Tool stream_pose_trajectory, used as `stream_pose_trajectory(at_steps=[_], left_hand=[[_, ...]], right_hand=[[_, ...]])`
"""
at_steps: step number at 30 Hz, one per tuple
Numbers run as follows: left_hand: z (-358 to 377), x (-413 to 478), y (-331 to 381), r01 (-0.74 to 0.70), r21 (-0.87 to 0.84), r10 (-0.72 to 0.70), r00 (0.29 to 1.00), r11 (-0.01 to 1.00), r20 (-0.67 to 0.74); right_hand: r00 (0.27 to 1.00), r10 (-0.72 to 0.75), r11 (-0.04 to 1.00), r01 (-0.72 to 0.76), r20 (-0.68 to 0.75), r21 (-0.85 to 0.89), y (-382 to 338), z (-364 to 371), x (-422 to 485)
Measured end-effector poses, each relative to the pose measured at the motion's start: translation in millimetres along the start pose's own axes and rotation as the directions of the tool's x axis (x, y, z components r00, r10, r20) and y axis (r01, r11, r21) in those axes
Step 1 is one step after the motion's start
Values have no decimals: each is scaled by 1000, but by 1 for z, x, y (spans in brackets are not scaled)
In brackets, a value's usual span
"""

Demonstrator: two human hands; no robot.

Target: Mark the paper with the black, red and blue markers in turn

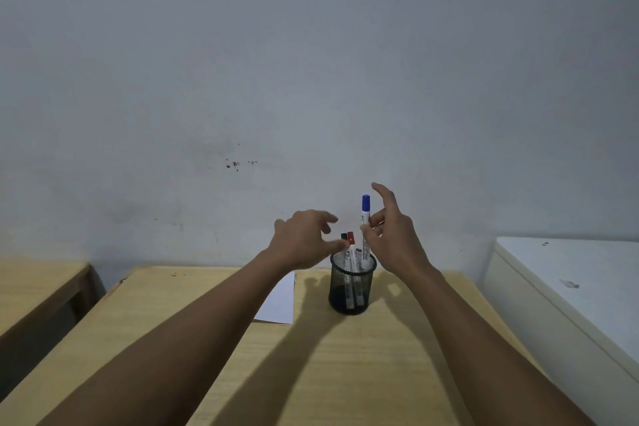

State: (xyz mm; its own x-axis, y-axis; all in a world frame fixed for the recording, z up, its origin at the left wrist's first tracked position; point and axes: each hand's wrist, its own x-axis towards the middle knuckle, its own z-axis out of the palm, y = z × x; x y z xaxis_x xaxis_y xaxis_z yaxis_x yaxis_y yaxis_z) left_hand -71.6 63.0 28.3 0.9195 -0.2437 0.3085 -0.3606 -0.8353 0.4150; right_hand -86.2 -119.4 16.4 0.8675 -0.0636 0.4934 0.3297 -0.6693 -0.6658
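Observation:
A black mesh pen cup [349,301] stands on the wooden table. In it are a black-capped marker [344,236] and a red-capped marker [351,238], both upright. My right hand [394,239] pinches the white barrel of the blue-capped marker [366,207], which stands upright with its lower end inside the cup's rim. My left hand [304,240] hovers just left of the cup with fingers spread, thumb tip close to the red marker, holding nothing. A white sheet of paper [280,301] lies left of the cup, partly hidden by my left forearm.
The light wooden table [345,373] reaches to a grey wall behind the cup. A second wooden table [38,287] stands at the left across a gap. A white cabinet top [570,273] sits at the right.

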Motion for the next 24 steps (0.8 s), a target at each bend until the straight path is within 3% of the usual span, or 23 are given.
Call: stream_pose_trajectory(at_steps=[5,11,24], left_hand=[[29,-2,-7,8,168,-37,984,986,172],[45,3,-12,38,127,-60,983,991,176],[42,0,-11,6,25,-12,970,1000,245]], right_hand=[[997,48,994,-41,67,-99,22,14,3],[989,94,968,-64,115,-244,40,25,3],[974,127,942,-60,188,-329,54,38,8]])
